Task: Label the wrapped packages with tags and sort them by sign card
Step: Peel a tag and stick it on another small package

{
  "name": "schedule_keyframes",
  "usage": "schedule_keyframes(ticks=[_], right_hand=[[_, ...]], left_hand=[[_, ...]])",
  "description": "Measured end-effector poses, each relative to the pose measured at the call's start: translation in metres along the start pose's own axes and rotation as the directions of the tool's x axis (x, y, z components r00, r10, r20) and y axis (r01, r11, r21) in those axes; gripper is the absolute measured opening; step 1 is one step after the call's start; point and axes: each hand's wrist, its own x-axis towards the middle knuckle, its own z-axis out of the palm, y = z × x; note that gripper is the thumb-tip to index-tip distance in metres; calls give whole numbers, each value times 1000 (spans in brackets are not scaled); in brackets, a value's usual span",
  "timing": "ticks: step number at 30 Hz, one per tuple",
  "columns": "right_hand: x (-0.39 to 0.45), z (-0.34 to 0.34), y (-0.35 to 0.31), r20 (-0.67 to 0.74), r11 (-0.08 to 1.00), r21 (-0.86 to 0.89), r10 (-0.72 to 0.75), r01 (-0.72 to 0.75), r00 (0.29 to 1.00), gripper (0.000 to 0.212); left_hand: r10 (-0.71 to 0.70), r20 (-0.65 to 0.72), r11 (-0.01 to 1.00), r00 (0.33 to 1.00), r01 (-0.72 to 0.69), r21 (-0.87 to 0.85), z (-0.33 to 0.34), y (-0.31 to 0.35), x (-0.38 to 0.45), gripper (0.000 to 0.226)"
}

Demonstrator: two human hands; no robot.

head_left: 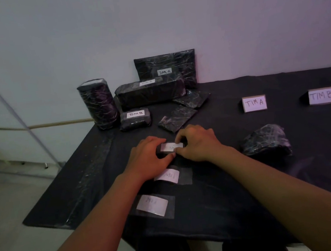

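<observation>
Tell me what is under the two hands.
A small black package lies on the table under the left hand and right hand, which press a white tag onto it. The tag's writing is unreadable; most of the package is covered.

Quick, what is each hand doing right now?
Left hand: holds the small package, fingers curled round it.
Right hand: pinches the white tag on that package.

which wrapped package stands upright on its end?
The cylindrical package at the far left corner of the table; the others lie flat or lean on the wall.
</observation>
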Motion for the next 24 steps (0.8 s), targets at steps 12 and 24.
schedule_keyframes(ticks=[12,24], right_hand=[[-3,-1,3,38,981,191,32,-39,999,18],[-27,-4,15,-350,972,47,-200,230,915,57]], left_hand=[[76,-117,980,990,-96,-175,3,10,3,37],[-385,75,447,920,257,-857,-21,67,21,28]])
